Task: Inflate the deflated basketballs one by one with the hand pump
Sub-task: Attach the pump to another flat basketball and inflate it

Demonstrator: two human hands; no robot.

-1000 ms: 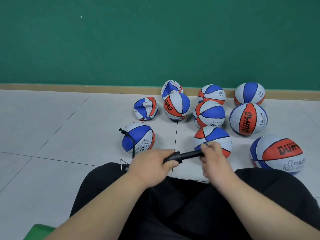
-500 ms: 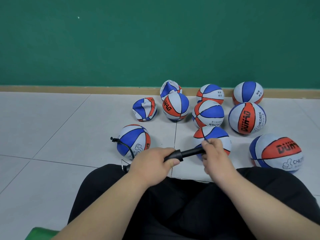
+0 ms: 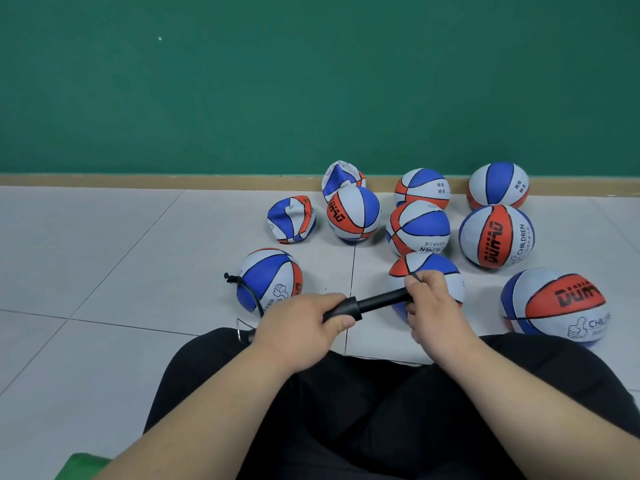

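The hose (image 3: 255, 301) has swung slightly left. One black pump (image 3: 377, 303), gripped by left hand (image 3: 301, 327) and right hand (image 3: 433, 306); ten basketballs (image 3: 497, 235) on a white tiled floor (image 3: 104, 254) below a green wall (image 3: 242, 81).

Pale grey tiled floor (image 3: 104, 271), thin dark grout lines, tan skirting strip (image 3: 173, 180) along the far edge. Directly on it, right of centre: loose cluster of nine blue, white and orange rubber basketballs (image 3: 497, 236). Crumpled flat basketball (image 3: 291, 220) at cluster's left. Second caved-in basketball (image 3: 341, 174) against the skirting, touching round orange-panelled ball (image 3: 353, 213) in front. Near-left round ball (image 3: 268, 278) apart from the rest. Large DUHAO-printed ball (image 3: 554, 304) at near right.
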